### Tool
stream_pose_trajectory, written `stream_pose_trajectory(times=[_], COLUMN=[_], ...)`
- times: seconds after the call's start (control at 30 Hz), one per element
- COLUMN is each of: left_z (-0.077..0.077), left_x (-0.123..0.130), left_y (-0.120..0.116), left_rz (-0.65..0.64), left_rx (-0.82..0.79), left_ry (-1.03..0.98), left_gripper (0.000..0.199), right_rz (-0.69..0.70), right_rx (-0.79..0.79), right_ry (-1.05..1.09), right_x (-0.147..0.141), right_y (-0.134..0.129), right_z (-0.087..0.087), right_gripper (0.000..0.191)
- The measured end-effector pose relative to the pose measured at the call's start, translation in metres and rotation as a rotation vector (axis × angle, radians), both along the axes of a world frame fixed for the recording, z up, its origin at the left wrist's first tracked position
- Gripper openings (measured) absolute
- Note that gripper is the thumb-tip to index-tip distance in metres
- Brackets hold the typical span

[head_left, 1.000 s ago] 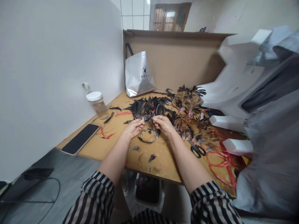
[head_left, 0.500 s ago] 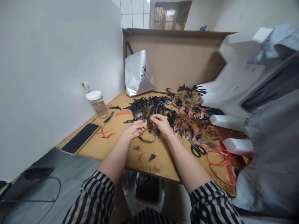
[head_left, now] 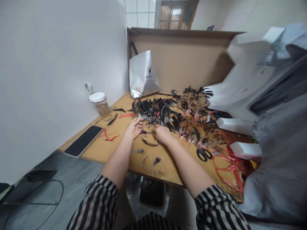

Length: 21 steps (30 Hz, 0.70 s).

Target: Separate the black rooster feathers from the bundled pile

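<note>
My left hand (head_left: 134, 127) is closed in a pinch at the near left edge of a dark feather pile (head_left: 155, 108). Dark feathers (head_left: 137, 108) stand up from its fingertips, their pale quill ends in the pinch. My right hand (head_left: 162, 134) is low at the pile's near edge, with its fingers curled together; what they hold, if anything, is hidden. Between and below the hands, a curved dark feather (head_left: 149, 143) and small loose feathers (head_left: 157, 160) lie on the wooden table (head_left: 115, 150).
Right of the pile lie tied bundles of brown feathers (head_left: 199, 127), black-handled scissors (head_left: 203, 154) and red plastic ribbon (head_left: 225, 166). A phone (head_left: 83, 140) and a lidded jar (head_left: 100, 105) are on the left. At the back stands a silver bag (head_left: 144, 76); a bin (head_left: 152, 191) sits below the table edge.
My hands, close together before, are now apart. The left has moved left and slightly up with feathers; the right has come down towards the table, its fingers now turned under.
</note>
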<state>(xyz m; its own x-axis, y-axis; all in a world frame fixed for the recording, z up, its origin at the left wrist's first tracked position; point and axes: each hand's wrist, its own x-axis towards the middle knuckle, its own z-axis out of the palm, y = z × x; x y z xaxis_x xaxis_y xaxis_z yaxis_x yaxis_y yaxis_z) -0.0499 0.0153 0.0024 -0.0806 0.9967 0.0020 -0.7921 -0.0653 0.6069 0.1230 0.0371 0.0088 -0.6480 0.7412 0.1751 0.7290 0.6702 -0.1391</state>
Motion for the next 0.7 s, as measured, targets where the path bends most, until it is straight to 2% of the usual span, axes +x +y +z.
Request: stream_pose_trajectory(times=[0.1, 0.2, 0.27, 0.4, 0.47, 0.57, 0.7], left_z=[0.001, 0.001, 0.002, 0.001, -0.001, -0.004, -0.007], left_x=[-0.001, -0.002, -0.001, 0.005, 0.011, 0.020, 0.023], left_y=[0.000, 0.001, 0.001, 0.000, -0.001, -0.002, -0.002], left_rz=[0.034, 0.038, 0.037, 0.009, -0.013, -0.059, -0.103], left_rx=[0.005, 0.025, 0.026, 0.007, -0.005, -0.019, -0.027], left_ry=[-0.021, -0.035, -0.019, 0.120, 0.239, 0.404, 0.484], left_gripper=[0.009, 0.008, 0.008, 0.008, 0.009, 0.014, 0.017], right_rz=[-0.042, -0.099, -0.114, -0.104, -0.092, -0.057, -0.035], right_rx=[0.043, -0.014, -0.170, -0.622, -0.746, -0.786, -0.749], right_ry=[-0.084, 0.082, 0.341, 0.908, 1.095, 1.231, 1.233], right_x=[-0.004, 0.000, 0.003, 0.007, 0.006, 0.003, 0.003], right_y=[-0.002, 0.004, 0.011, 0.019, 0.018, 0.016, 0.015], right_z=[-0.002, -0.003, -0.004, -0.001, 0.002, 0.005, 0.006], right_gripper=[0.025, 0.022, 0.019, 0.021, 0.025, 0.027, 0.028])
